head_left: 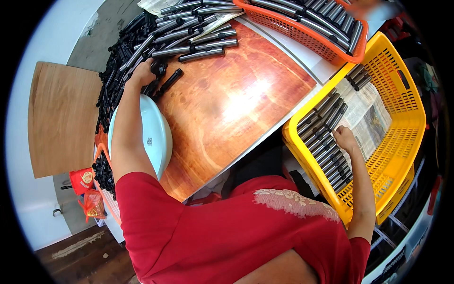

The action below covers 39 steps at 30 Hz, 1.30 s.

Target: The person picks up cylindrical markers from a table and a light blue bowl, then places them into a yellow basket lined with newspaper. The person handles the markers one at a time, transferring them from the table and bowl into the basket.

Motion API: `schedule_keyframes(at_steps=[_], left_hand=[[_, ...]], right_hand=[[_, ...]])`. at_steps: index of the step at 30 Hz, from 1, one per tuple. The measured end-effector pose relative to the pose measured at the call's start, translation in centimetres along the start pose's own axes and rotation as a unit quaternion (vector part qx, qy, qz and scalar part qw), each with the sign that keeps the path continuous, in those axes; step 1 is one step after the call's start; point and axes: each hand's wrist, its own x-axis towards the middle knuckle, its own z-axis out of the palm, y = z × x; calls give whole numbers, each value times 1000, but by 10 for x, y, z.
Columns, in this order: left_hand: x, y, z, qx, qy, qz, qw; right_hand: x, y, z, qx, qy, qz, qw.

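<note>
At the far left of the table, my left hand [142, 73] is at the edge of a heap of black plastic parts [111, 85]. Its fingers curl down and whatever they hold is hidden. Silver metal tubes with black fittings [172, 35] lie just beyond it, and one black part [171, 81] rests beside it on the wood. My right hand [346, 138] is inside the yellow basket [293, 135], closed at the ends of a row of silver tubes with black collars [324, 142]. What is between its fingers cannot be made out.
A light blue basin [163, 142] stands under my left forearm. An orange basket [302, 35] full of tubes sits at the back. Newspaper [373, 106] lines the yellow basket. A glossy wooden tabletop [208, 137] lies between my arms. A wooden board [61, 118] stands at left.
</note>
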Motion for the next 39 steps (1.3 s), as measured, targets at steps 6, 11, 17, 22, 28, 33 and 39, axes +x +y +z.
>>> schedule_keyframes(at_steps=[6, 11, 17, 22, 28, 33, 39], left_hand=[[-22, 18, -23, 86, 52, 15, 995], [-47, 13, -52, 46, 209, 44, 976], [-115, 72, -116, -228, 239, 63, 942], [-165, 145, -106, -686, 23, 185, 703], [-209, 229, -71, -811, -118, 181, 544], [-233, 262, -36, -845, -177, 147, 482], [-242, 281, 3, -837, -338, 152, 402]], right_hand=[[-15, -19, -24, -8, -8, -11, 1000], [-29, -49, -48, -24, 28, -74, 997], [-65, -115, -81, 17, 170, -153, 973], [-104, -181, -88, 118, 217, -311, 918], [-139, -214, -84, 140, 274, -490, 816], [-153, -202, -87, 133, 326, -480, 803], [-171, -192, -105, 112, 278, -548, 781]])
